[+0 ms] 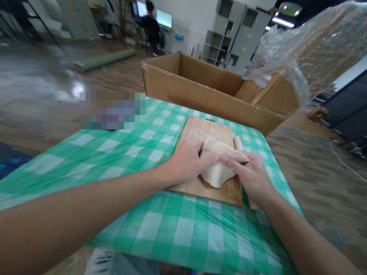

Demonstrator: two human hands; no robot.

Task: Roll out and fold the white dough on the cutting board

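Note:
A thin, pale sheet of dough point(219, 173) is held up over a wooden cutting board point(203, 128), its lower edge hanging down. My left hand point(187, 162) grips the sheet from the left, thumb on top and the other fingers mostly hidden behind it. On the other side my right hand point(254, 173) pinches the dough's right part, its thumb almost meeting the left thumb. Flour dusts the far half of the board. A wooden rolling pin point(237, 143) lies along the board's right edge, partly covered by my right hand.
A green-and-white checked cloth point(177, 225) covers the table. Beyond its far edge stands a large open cardboard box point(200, 89), with bubble wrap point(321, 46) at its right. A blurred-out item point(114, 112) lies at the table's far left. A person point(150, 28) sits at screens in the background.

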